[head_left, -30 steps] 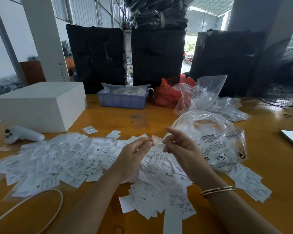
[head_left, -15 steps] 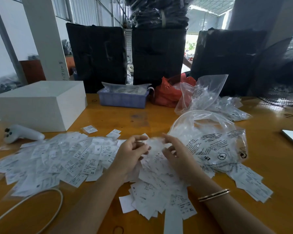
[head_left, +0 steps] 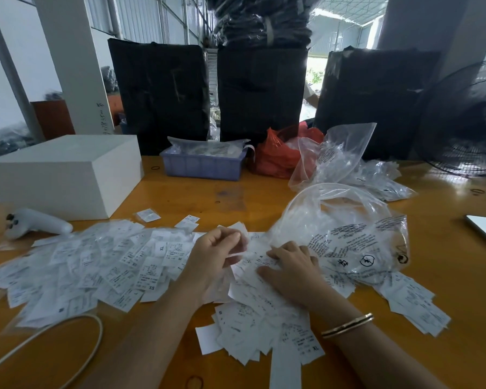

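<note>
A wide heap of small white size labels (head_left: pixel 101 265) covers the orange table (head_left: pixel 446 248) in front of me. My left hand (head_left: pixel 216 256) is raised slightly over the heap and pinches one or more white labels (head_left: pixel 243 234) between thumb and fingers. My right hand (head_left: pixel 289 268) lies palm down on the labels near the middle, fingers spread and pressing on them. A clear printed plastic bag (head_left: pixel 348 242) lies crumpled just right of that hand, resting on more labels.
A white box (head_left: pixel 65 175) and a white controller (head_left: pixel 37 224) are at the left. A blue tray (head_left: pixel 202 164), red bag (head_left: pixel 278 155) and more clear bags (head_left: pixel 340 155) stand at the back. A fan (head_left: pixel 472 124) is far right, a white cable (head_left: pixel 68 349) near left.
Both hands dropped from holding a label up together. My right hand went down flat onto the heap; my left hand drew back left, keeping hold of labels.
</note>
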Demonstrator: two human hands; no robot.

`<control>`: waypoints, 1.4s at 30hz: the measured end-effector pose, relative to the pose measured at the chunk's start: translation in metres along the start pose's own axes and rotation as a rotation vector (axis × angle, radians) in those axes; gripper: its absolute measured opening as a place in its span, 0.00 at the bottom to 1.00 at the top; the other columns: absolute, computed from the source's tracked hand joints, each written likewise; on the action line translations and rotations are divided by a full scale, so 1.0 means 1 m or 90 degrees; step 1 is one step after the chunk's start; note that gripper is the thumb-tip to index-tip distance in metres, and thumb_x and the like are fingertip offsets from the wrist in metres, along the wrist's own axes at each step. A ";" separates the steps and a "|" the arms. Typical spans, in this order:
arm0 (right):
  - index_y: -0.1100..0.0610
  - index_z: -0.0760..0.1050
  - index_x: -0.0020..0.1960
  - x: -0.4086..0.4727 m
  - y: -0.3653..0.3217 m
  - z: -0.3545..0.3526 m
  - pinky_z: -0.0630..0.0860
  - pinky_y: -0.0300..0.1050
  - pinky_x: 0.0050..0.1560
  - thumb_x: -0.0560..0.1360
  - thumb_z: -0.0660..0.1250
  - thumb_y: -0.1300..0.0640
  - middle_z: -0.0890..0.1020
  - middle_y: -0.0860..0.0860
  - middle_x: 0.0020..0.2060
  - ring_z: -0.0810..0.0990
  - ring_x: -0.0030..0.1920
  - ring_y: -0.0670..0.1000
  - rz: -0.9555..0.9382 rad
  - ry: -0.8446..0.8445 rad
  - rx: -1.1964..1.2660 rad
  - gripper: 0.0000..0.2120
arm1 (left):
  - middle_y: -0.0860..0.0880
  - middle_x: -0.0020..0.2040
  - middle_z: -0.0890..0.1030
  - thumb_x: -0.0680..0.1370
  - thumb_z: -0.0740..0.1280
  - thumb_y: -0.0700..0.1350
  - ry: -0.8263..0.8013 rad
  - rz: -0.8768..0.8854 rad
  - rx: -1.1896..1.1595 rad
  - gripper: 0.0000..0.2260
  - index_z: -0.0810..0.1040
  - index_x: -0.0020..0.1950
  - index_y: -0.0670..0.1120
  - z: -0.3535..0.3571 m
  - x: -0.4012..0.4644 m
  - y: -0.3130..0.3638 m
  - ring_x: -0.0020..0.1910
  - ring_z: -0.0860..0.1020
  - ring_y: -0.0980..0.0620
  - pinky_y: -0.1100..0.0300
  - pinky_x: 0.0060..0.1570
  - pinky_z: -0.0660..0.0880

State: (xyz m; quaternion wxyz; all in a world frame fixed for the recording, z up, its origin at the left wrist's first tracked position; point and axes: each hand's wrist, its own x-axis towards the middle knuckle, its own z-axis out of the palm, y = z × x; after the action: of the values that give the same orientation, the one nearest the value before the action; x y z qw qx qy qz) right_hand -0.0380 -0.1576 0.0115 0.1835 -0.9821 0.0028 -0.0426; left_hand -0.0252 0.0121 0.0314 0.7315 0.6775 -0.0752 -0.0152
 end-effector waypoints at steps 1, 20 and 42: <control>0.47 0.68 0.68 0.000 -0.001 -0.001 0.55 0.53 0.68 0.74 0.60 0.38 0.67 0.48 0.65 0.60 0.68 0.53 0.005 0.000 0.015 0.25 | 0.49 0.41 0.85 0.80 0.63 0.41 0.010 -0.001 -0.003 0.07 0.80 0.46 0.44 0.000 0.000 0.000 0.43 0.84 0.53 0.62 0.41 0.79; 0.44 0.74 0.54 -0.007 0.003 -0.019 0.65 0.34 0.26 0.76 0.64 0.62 0.71 0.43 0.25 0.66 0.26 0.42 -0.031 0.309 0.655 0.14 | 0.54 0.40 0.84 0.72 0.73 0.40 0.045 0.055 0.043 0.08 0.80 0.49 0.50 0.000 -0.001 0.002 0.39 0.82 0.59 0.68 0.38 0.76; 0.51 0.79 0.35 -0.017 -0.013 -0.026 0.70 0.34 0.28 0.70 0.73 0.52 0.78 0.44 0.25 0.73 0.26 0.41 -0.032 0.075 0.650 0.07 | 0.55 0.45 0.84 0.73 0.68 0.51 -0.060 0.028 0.019 0.11 0.79 0.55 0.54 0.000 -0.008 0.010 0.44 0.80 0.60 0.62 0.46 0.71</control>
State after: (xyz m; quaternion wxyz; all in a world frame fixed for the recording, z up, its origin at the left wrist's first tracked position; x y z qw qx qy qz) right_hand -0.0571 -0.1546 0.0385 0.6382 -0.7629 -0.0313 -0.0983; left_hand -0.0339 0.0135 0.0411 0.7170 0.6852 -0.1243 -0.0299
